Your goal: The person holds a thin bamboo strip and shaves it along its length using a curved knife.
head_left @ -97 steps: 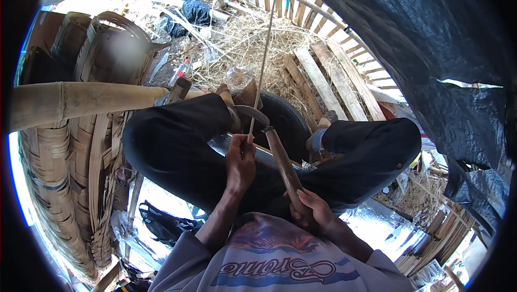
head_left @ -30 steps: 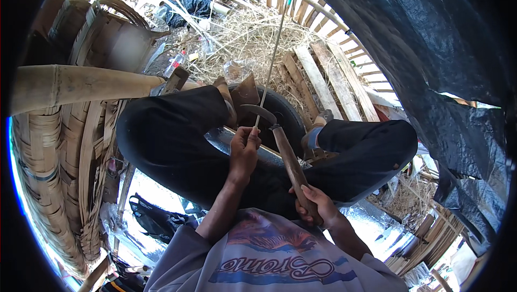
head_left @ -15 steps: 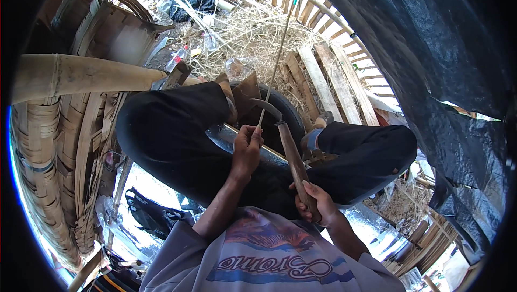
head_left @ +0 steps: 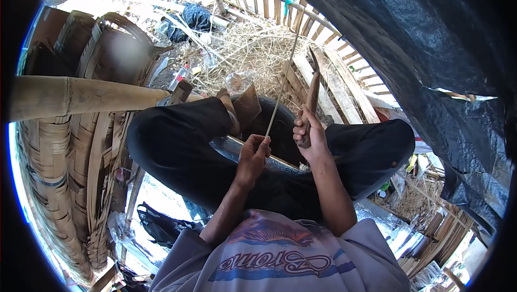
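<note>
My left hand (head_left: 253, 155) pinches the near end of a long thin bamboo strip (head_left: 285, 74), which slants up and away from me. In my right hand (head_left: 312, 136) is a sickle (head_left: 312, 97), gripped by its wooden handle. The curved dark blade points away from me, to the right of the strip and apart from it. Below both hands, between my bent knees, lies a black tire (head_left: 288, 113). A brown flat piece (head_left: 248, 106) stands at the tire's left side, near my foot.
A thick bamboo pole (head_left: 91, 95) and woven bamboo panels (head_left: 51, 173) stand close on the left. Wooden planks (head_left: 347, 90) and straw (head_left: 258, 50) lie ahead, before a slatted bamboo fence (head_left: 307, 20). A dark tarp (head_left: 404, 39) hangs on the right. A plastic bottle (head_left: 179, 76) lies among the litter.
My right hand has moved forward and up with the sickle, and the blade has swung away from the strip toward the far right. My left hand still holds the strip, slightly nearer me.
</note>
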`<state>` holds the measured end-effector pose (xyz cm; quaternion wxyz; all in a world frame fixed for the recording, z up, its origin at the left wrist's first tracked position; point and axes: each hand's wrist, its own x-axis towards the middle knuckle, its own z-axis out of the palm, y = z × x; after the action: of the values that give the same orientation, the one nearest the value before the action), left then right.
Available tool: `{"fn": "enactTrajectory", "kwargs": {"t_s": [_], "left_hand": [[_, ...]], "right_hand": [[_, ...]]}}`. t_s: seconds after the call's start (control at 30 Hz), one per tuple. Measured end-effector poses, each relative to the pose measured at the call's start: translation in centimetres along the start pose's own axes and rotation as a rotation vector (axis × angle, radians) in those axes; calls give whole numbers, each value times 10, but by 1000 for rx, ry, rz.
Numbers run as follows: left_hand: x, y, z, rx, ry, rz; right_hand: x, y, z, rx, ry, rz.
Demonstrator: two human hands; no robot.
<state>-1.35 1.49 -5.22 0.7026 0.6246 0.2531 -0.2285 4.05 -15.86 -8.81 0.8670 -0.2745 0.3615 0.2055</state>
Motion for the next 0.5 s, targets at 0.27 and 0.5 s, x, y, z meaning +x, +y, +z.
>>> {"fn": "enactTrajectory", "kwargs": {"t_s": [0.27, 0.5], "left_hand": [[-6, -18, -4, 146, -77, 96], [-28, -21, -4, 275, -26, 179]], "right_hand": [[-6, 27, 14, -195, -16, -191], [-10, 27, 19, -296, 12, -232]]}}
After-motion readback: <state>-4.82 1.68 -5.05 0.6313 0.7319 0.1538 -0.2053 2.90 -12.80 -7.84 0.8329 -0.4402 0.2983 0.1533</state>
